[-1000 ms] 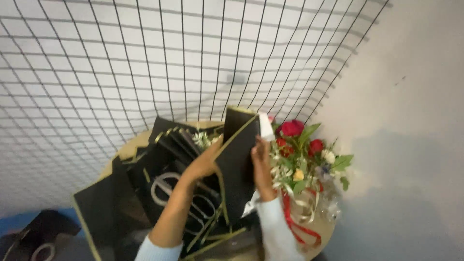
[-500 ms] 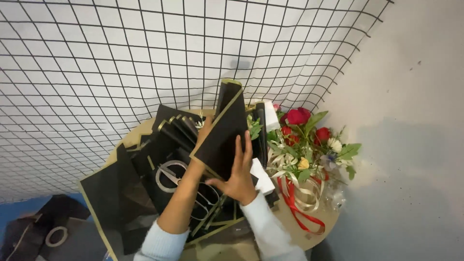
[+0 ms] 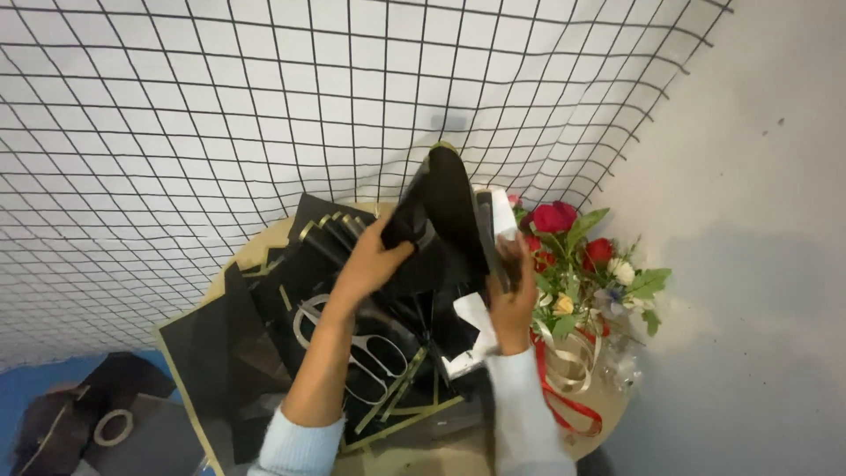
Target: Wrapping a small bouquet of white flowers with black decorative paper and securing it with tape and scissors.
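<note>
Black wrapping sheet [image 3: 445,211], folded, stands upright above the scissors [image 3: 352,339], left hand [image 3: 370,264] fingers clamped on its left edge, right hand [image 3: 513,300] fingers clamped on its right.

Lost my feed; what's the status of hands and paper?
Left hand and right hand both grip folded black wrapping sheet. Silver scissors beneath left forearm. Red-rose bouquet beside right hand.

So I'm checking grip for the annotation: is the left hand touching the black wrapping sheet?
Touching. The head view shows the left hand with its fingers closed on the edge of the raised black wrapping sheet; no gap shows between them.
</note>
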